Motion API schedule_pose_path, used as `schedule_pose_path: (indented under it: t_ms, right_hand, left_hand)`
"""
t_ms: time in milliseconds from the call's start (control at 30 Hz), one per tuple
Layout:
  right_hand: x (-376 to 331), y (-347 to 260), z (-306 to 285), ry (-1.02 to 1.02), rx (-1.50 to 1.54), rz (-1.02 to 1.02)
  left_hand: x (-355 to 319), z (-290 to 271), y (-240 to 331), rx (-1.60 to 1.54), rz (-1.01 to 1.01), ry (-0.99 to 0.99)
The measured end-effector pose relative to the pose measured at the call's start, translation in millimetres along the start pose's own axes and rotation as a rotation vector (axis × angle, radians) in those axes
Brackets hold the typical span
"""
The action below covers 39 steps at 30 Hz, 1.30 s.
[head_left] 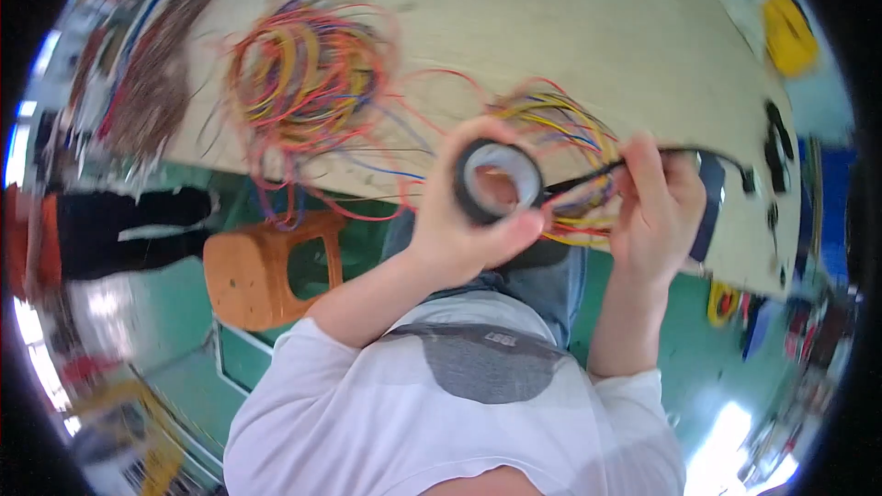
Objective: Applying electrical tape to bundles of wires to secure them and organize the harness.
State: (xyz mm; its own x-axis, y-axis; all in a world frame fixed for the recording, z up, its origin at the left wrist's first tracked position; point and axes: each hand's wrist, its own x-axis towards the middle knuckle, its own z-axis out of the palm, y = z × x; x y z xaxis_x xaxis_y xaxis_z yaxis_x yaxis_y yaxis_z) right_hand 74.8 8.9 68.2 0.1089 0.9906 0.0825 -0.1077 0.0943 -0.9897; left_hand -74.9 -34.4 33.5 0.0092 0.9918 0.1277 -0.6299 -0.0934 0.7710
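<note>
Black tape roll (pixel 497 181) in left hand (pixel 459 220), beside right hand (pixel 654 211).

Wire coil (pixel 308 73) left of tape roll (pixel 497 181)

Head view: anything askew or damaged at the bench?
Nothing looks damaged. Loose coloured wires sprawl in a tangle on the board, some hanging over its near edge. Left hand holds a black tape roll; right hand grips the wire bundle.
</note>
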Motion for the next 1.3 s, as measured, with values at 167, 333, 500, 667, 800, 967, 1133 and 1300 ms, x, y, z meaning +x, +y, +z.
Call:
schedule_pose_path:
  t_ms: [167, 333, 500, 667, 800, 967, 1133, 1300]
  right_hand:
    - [-2.2, -6.4, -6.3, 0.058, -0.052, -0.008]
    - [-13.8, -9.7, -4.1, -0.190, -0.083, -0.214]
    - [-16.9, -5.0, 1.6, -0.206, -0.118, -0.250]
    - [-17.5, -6.8, 8.2, -0.157, 0.089, -0.037]
    - [-7.7, -0.4, 1.7, -0.043, 0.040, 0.000]
    - [-4.8, -8.0, -3.3, -0.010, 0.039, 0.030]
    - [-9.8, -7.4, -3.0, -0.186, -0.104, 0.032]
    - [-16.2, -5.3, 2.0, -0.160, 0.003, -0.009]
  left_hand:
    - [12.7, -18.3, -17.5, 0.624, 0.631, -0.515]
    - [2.6, -9.1, -23.9, 0.660, 0.100, -0.229]
    - [16.4, 6.2, -15.8, 0.831, -0.106, -0.069]
    - [25.0, -0.2, -16.6, 0.367, -0.300, -0.163]
    - [19.2, -2.8, -11.5, -0.017, -0.483, -0.378]
    - [23.5, -17.0, -6.4, -0.153, -0.469, -0.625]
    - [25.1, -15.1, -13.9, 0.184, -0.571, -0.439]
    - [29.8, -8.4, -23.1, 0.364, -0.374, -0.246]
